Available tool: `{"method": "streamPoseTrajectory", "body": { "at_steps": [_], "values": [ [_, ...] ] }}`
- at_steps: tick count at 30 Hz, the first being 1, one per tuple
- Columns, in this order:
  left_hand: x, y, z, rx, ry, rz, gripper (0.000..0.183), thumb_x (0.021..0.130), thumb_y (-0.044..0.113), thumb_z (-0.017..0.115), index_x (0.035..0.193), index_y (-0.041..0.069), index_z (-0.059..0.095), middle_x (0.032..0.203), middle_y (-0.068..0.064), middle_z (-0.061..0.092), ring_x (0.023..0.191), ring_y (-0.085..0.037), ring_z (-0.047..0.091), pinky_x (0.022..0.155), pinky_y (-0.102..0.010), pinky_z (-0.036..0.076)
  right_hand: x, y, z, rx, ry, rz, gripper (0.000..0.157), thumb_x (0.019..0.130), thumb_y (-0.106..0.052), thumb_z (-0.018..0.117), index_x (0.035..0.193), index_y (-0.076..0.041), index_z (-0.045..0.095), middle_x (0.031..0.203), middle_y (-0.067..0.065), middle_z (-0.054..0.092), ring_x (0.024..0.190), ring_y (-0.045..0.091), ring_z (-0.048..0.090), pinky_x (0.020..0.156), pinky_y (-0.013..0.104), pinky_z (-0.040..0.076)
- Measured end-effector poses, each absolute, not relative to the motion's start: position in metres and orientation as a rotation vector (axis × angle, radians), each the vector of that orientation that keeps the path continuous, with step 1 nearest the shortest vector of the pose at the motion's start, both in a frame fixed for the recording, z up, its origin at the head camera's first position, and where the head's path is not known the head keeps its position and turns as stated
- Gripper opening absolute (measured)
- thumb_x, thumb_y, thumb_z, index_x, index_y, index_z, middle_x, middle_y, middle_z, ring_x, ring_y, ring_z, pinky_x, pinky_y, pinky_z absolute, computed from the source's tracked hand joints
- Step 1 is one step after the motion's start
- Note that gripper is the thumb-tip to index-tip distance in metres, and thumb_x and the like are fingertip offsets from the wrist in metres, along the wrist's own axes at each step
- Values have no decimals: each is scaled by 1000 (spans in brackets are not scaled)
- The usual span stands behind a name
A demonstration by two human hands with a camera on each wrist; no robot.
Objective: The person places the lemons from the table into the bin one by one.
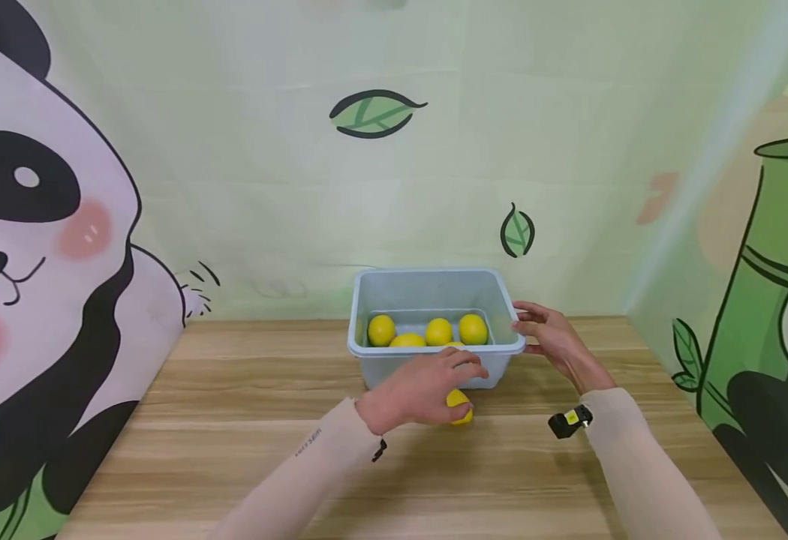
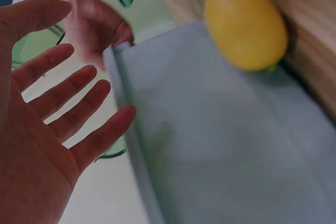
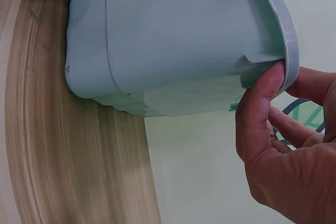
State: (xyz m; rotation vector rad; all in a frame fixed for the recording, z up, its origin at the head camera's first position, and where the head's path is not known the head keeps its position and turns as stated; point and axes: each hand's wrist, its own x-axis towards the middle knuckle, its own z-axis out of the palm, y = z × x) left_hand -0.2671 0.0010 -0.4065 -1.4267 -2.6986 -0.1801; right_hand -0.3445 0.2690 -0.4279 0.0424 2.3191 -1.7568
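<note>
A light blue plastic bin (image 1: 356, 300) stands on the table against the backdrop, with several yellow lemons (image 1: 473, 329) lying inside. My right hand (image 1: 556, 341) holds the bin's right rim; the right wrist view shows fingers (image 3: 265, 98) curled under the rim and the thumb over it. At the bin's front, my left hand (image 1: 424, 386) hovers with its fingers spread and nothing in them. Below it another lemon (image 2: 247, 24) rests on the table close to the bin's front wall, partly hidden by that hand in the head view.
The wood-grain table (image 1: 245, 382) runs back to a green fabric backdrop (image 1: 245, 187) printed with a panda, leaves and bamboo. A small black device (image 1: 569, 421) is strapped at the right wrist.
</note>
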Motion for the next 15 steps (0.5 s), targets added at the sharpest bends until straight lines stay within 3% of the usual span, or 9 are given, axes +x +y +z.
{"method": "streamPoseTrajectory", "body": {
  "at_steps": [15],
  "values": [
    [-270,8,-454,-1467,-2705,-108,51,91,37,65,138,24,53,143,3,54,128,-18,52,104,-33,48,-347,269,-429,58,2306,-1772,56,99,-17,54,152,-14,36,149,21,41,128,39,48,87,32,58]
  ]
}}
